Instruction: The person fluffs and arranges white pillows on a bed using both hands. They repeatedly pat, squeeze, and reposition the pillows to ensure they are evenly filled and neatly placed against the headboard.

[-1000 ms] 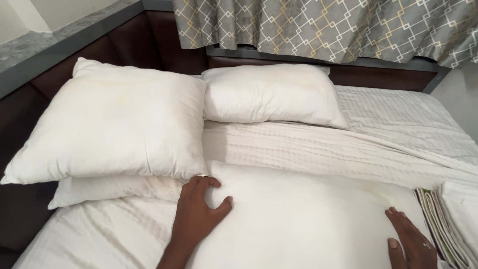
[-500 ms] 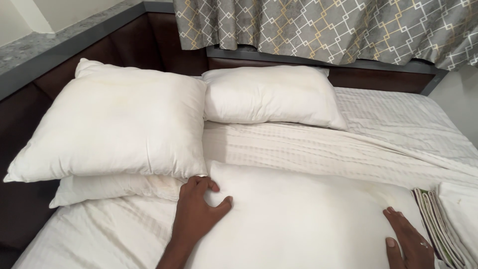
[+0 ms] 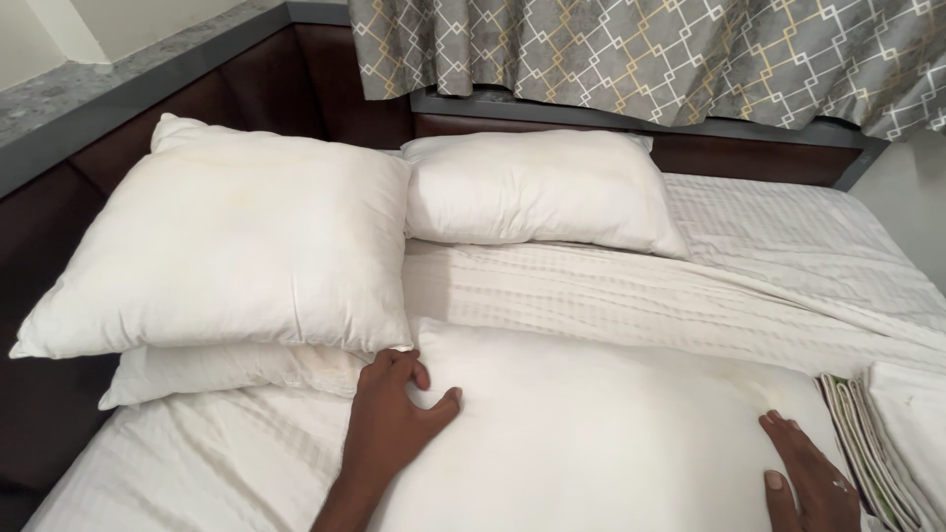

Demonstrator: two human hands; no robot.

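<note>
A plain white pillow point(image 3: 601, 433) lies flat on the bed in front of me. My left hand point(image 3: 394, 419) grips its near-left corner, fingers curled into the fabric. My right hand point(image 3: 808, 478) rests flat on the pillow's right end, fingers spread, holding nothing. To the left, a large white pillow point(image 3: 236, 251) lies stacked on a flatter one point(image 3: 217, 369). Another white pillow point(image 3: 537, 187) sits at the head of the bed, against the dark headboard.
A white textured sheet point(image 3: 769, 276) covers the mattress. Folded striped and white linens point(image 3: 887, 433) lie at the right edge. A dark wooden headboard point(image 3: 325, 89) wraps the left and back. Patterned grey curtains point(image 3: 641, 54) hang behind.
My left hand has slid slightly up toward the stacked pillows and closed on the pillow's corner. The right hand stays on the pillow's right end.
</note>
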